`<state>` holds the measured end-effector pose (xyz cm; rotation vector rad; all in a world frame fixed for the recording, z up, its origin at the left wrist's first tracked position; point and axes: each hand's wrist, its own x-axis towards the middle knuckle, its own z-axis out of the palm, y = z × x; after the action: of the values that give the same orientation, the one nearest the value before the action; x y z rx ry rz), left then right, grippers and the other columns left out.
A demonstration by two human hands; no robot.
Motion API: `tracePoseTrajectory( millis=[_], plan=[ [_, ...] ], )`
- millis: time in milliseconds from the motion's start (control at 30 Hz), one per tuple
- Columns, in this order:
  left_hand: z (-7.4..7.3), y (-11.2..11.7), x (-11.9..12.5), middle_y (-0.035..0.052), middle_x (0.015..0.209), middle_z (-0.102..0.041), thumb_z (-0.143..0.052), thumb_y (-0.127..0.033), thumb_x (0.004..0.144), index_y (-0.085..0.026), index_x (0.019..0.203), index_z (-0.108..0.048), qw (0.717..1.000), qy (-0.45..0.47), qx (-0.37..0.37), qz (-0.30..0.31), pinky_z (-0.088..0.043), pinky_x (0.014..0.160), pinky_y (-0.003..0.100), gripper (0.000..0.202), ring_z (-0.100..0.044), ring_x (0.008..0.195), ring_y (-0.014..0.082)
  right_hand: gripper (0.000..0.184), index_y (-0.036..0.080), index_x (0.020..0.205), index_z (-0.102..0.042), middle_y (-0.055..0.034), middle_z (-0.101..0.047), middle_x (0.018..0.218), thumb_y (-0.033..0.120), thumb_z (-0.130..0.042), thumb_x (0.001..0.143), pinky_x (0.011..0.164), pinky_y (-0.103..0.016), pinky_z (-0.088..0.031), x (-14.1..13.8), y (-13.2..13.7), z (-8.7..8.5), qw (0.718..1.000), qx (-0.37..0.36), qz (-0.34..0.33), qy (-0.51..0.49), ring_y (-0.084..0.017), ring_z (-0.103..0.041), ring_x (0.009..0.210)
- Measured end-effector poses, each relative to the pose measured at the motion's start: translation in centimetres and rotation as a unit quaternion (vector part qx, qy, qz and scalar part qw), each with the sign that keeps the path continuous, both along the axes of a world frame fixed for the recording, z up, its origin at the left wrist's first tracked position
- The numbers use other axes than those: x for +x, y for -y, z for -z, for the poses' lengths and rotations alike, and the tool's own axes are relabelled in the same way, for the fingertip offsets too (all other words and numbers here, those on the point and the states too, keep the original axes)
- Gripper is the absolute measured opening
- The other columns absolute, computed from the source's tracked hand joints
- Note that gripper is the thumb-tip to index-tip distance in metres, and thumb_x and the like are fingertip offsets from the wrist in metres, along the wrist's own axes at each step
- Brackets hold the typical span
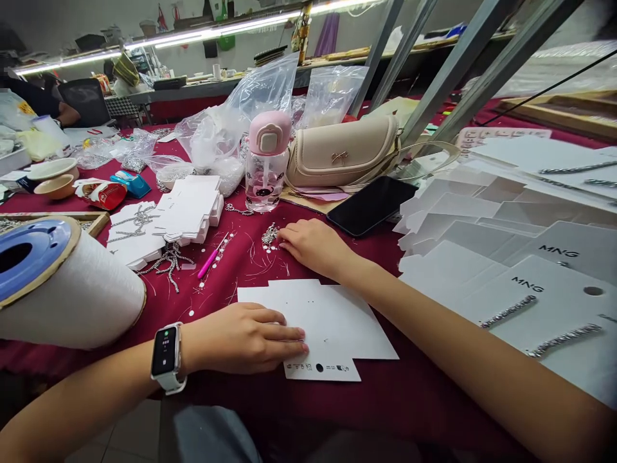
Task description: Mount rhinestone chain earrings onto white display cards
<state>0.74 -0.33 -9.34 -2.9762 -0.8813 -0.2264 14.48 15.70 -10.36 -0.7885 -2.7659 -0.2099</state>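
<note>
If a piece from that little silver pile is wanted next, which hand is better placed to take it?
Probably the right hand: its fingertips are right by the small silver pile. The left hand is farther off, its fingers resting on the white card.

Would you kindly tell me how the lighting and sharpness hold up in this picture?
Head view: the lamp glares white, and the plastic bags show glints; head view: the card under the left hand is bright and fairly sharp, the floor dim.
</note>
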Motion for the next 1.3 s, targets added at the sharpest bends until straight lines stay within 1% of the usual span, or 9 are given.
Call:
tracePoseTrajectory(
  millis=[100, 233, 333, 433, 500, 600, 733, 1133, 1300],
  plan=[
    [0.0, -0.1, 0.0, -0.0039, 0.120, -0.054, -0.038, -0.022, 0.087, -0.019, 0.116, -0.050, 1.000, -0.002, -0.001, 0.002, -0.042, 0.084, 0.025, 0.031, -0.051, 0.098, 0.0131, 0.020, 0.012, 0.083, -0.060, -0.0088, -0.064, 0.085, 0.013, -0.040, 0.083, 0.067, -0.030, -0.035, -0.1, 0.1, 0.5, 1.000, -0.010, 0.015, -0.006, -0.018, -0.056, 0.075],
    [0.0, 0.0, 0.0, -0.0041, 0.121, -0.053, -0.037, -0.022, 0.087, -0.019, 0.116, -0.050, 1.000, -0.003, -0.011, 0.000, -0.041, 0.087, 0.024, 0.032, -0.051, 0.099, 0.0138, 0.017, 0.011, 0.084, -0.060, -0.0086, -0.064, 0.085, 0.012, -0.042, 0.082, 0.072, -0.030, -0.038, 0.8, 0.7, -0.5, 0.998, -0.036, 0.012, -0.043, -0.018, -0.056, 0.079],
    [0.1, 0.1, 0.0, -0.0047, 0.121, -0.053, -0.038, -0.022, 0.087, -0.020, 0.117, -0.051, 1.000, -0.006, -0.011, -0.003, -0.041, 0.088, 0.023, 0.032, -0.052, 0.102, 0.0143, 0.013, 0.013, 0.083, -0.058, -0.0056, -0.064, 0.082, 0.015, -0.046, 0.082, 0.072, -0.026, -0.042, 2.8, 2.9, -1.8, 0.979, -0.116, -0.080, -0.145, -0.015, -0.057, 0.077],
    [0.2, 0.1, -0.1, -0.0026, 0.119, -0.055, -0.038, -0.022, 0.088, -0.018, 0.117, -0.052, 1.000, -0.002, 0.003, 0.003, -0.041, 0.090, 0.023, 0.033, -0.053, 0.102, 0.0142, 0.014, 0.016, 0.077, -0.057, -0.0031, -0.062, 0.075, 0.014, -0.043, 0.083, 0.066, -0.022, -0.044, 5.1, 5.9, -2.0, 0.945, -0.185, -0.224, -0.154, -0.011, -0.056, 0.071],
    [0.2, 0.0, -0.1, -0.0009, 0.118, -0.056, -0.038, -0.022, 0.087, -0.017, 0.116, -0.053, 1.000, 0.002, 0.011, 0.008, -0.041, 0.091, 0.022, 0.033, -0.054, 0.101, 0.0141, 0.016, 0.015, 0.078, -0.056, -0.0037, -0.062, 0.075, 0.012, -0.042, 0.083, 0.063, -0.020, -0.044, 6.2, 7.6, -1.4, 0.941, -0.204, -0.230, -0.139, -0.011, -0.056, 0.070],
    [0.2, -0.1, -0.1, -0.0001, 0.116, -0.057, -0.038, -0.021, 0.087, -0.016, 0.115, -0.054, 1.000, 0.006, 0.017, 0.011, -0.042, 0.090, 0.023, 0.033, -0.055, 0.100, 0.0143, 0.015, 0.014, 0.080, -0.057, -0.0051, -0.062, 0.077, 0.011, -0.043, 0.083, 0.063, -0.023, -0.045, 6.9, 8.6, -0.3, 0.948, -0.184, -0.230, -0.124, -0.012, -0.056, 0.070],
    [0.3, -0.1, -0.1, -0.0003, 0.113, -0.059, -0.037, -0.019, 0.087, -0.014, 0.112, -0.056, 0.999, 0.019, 0.030, 0.012, -0.043, 0.088, 0.023, 0.032, -0.056, 0.098, 0.0141, 0.012, 0.013, 0.082, -0.056, -0.0048, -0.063, 0.078, 0.011, -0.045, 0.082, 0.064, -0.025, -0.045, 6.6, 8.6, 0.4, 0.948, -0.171, -0.245, -0.113, -0.013, -0.056, 0.071],
    [0.4, 0.0, -0.1, -0.0022, 0.111, -0.060, -0.039, -0.019, 0.085, -0.015, 0.109, -0.058, 0.998, 0.027, 0.048, 0.009, -0.044, 0.087, 0.023, 0.031, -0.057, 0.096, 0.0137, 0.012, 0.012, 0.083, -0.056, -0.0062, -0.061, 0.077, 0.010, -0.045, 0.081, 0.063, -0.028, -0.045, 6.8, 8.9, 0.6, 0.955, -0.106, -0.259, -0.095, -0.015, -0.054, 0.070],
    [0.3, 0.1, 0.0, -0.0016, 0.110, -0.061, -0.042, -0.020, 0.084, -0.015, 0.109, -0.058, 0.999, 0.019, 0.049, 0.006, -0.046, 0.085, 0.024, 0.030, -0.057, 0.096, 0.0154, 0.011, 0.011, 0.083, -0.055, -0.0065, -0.060, 0.078, 0.010, -0.044, 0.082, 0.064, -0.027, -0.044, 6.5, 9.0, 0.8, 0.955, -0.114, -0.256, -0.097, -0.014, -0.052, 0.071]
  ],
)
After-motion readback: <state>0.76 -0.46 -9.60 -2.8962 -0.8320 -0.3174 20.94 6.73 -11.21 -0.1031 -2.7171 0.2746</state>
